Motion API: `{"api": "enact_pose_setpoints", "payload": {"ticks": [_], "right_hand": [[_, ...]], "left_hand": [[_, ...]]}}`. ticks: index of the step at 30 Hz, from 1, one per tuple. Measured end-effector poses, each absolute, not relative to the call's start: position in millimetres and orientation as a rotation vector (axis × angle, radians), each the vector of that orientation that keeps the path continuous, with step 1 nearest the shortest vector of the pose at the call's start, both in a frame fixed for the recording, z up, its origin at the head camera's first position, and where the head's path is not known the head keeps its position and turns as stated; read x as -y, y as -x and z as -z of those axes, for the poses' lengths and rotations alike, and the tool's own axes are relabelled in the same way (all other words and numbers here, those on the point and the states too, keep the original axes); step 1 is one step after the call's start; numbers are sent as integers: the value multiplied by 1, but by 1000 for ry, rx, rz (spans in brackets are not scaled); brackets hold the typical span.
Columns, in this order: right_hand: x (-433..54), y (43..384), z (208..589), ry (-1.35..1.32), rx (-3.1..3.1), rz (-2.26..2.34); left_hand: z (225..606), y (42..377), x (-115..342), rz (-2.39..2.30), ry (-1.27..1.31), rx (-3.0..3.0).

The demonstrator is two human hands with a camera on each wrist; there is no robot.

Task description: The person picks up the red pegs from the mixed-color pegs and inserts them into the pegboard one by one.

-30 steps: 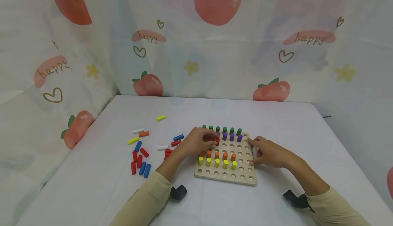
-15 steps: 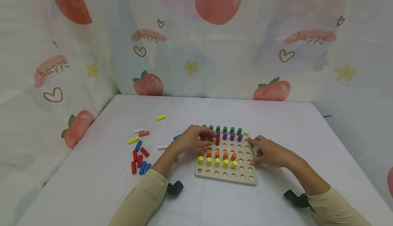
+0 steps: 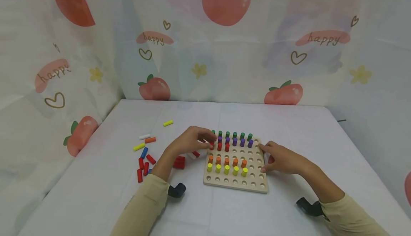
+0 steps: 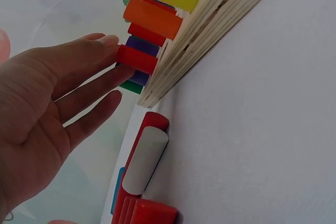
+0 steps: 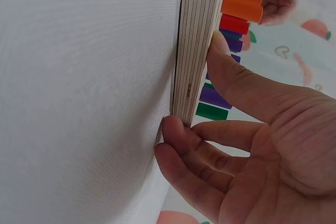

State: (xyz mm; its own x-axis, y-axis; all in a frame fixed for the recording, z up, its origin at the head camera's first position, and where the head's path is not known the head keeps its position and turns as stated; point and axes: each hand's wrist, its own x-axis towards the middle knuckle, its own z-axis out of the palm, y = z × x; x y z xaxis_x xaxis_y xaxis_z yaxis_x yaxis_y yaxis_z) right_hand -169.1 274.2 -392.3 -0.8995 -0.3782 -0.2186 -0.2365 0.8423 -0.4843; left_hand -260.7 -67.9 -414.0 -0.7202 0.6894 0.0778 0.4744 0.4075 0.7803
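A wooden pegboard [image 3: 231,186] lies on the table, with upright green, purple, red, orange and yellow pegs in rows. At its left edge my left hand [image 3: 189,139] pinches a red peg [image 4: 138,59] between thumb and fingertips; the peg stands upright at the left end of the red row. Two more red pegs [image 3: 227,147] stand to its right in that row. My right hand [image 3: 284,159] grips the board's right side. Its thumb [image 5: 231,69] presses on the top face, while the other fingertips are at the board's edge.
Loose red, blue, white, orange and yellow pegs lie left of the board, including a red peg [image 3: 139,175] and a yellow peg [image 3: 139,147]. Stacked red pegs [image 3: 179,163] lie partly hidden by the left wrist. A printed cloth [image 3: 224,61] hangs behind the table.
My left hand has moved left along the red row, from the third peg to the leftmost. The second and third red pegs now stand free of it. My right hand has stayed in place.
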Motion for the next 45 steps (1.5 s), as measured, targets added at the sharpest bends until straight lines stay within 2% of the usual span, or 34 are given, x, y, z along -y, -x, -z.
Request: {"api": "enact_pose_setpoints", "payload": {"ticks": [31, 45], "right_hand": [[-275, 171, 394, 456, -2715, 647], [-275, 171, 394, 455, -2709, 653]], "left_hand": [[414, 278, 152, -1116, -769, -2451], [418, 280, 159, -1041, -697, -2455]]}}
